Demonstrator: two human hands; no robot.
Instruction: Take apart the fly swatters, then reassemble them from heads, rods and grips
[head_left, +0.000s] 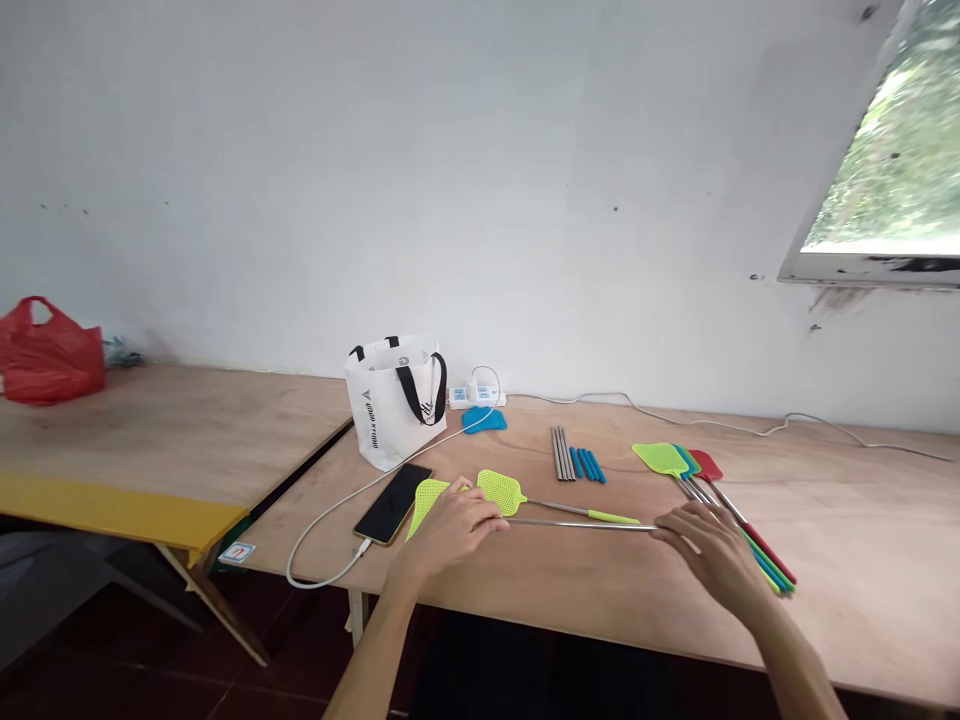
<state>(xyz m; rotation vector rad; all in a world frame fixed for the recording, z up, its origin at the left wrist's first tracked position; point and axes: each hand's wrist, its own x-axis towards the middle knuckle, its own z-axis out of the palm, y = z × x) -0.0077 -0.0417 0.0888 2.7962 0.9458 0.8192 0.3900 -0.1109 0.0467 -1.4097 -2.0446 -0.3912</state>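
My left hand is closed round the head end of a yellow-green fly swatter, whose perforated head sticks out to the left of the fingers. Its thin metal rod runs across to my right hand, whose fingers grip the other end. Whatever handle it has is hidden by that hand. Just behind the rod, a second yellow-green fly swatter lies on the table. Partly under my right forearm and hand, several fly swatters in green, blue and red lie fanned together.
Metal tubes and blue handle grips lie behind the rod. Blue swatter heads rest near a power strip. Left stand a white bag and a phone with its cable. A red bag sits on the neighbouring table.
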